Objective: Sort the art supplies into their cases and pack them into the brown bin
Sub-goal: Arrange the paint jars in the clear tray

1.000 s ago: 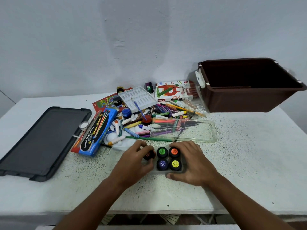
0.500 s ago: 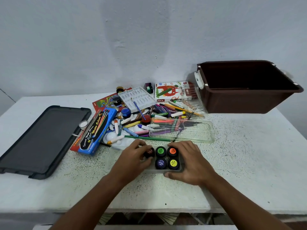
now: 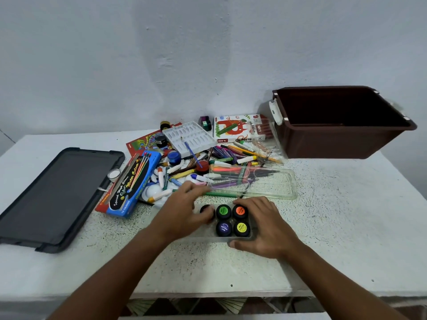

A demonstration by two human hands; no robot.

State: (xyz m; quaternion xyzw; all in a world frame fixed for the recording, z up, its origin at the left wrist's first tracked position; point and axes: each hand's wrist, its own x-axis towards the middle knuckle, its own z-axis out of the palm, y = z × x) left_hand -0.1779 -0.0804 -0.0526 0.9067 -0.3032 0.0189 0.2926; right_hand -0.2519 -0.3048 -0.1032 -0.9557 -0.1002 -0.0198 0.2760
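A clear plastic tray (image 3: 203, 238) near the table's front edge holds several poster paint pots: green (image 3: 223, 211), orange (image 3: 240, 211), purple (image 3: 224, 228), yellow (image 3: 242, 228) and a dark one (image 3: 205, 208) at the left. My right hand (image 3: 265, 229) grips the tray's right end, thumb at the front and fingers at the back. My left hand (image 3: 182, 211) is blurred beside the dark pot, its fingers stretched towards the pile. The brown bin (image 3: 342, 142) stands at the back right with nothing visible inside.
A heap of pens, crayons and paint pots (image 3: 231, 160) lies mid-table, with a clear pen case (image 3: 275, 188), a blue watercolour box (image 3: 134, 183), a white palette (image 3: 189, 137) and an oil pastels box (image 3: 238, 129). A dark lid (image 3: 53, 197) lies at the left.
My left hand set the dark pot into the tray's left end and let go; its fingers now point towards the pile. My right hand kept its hold on the tray.
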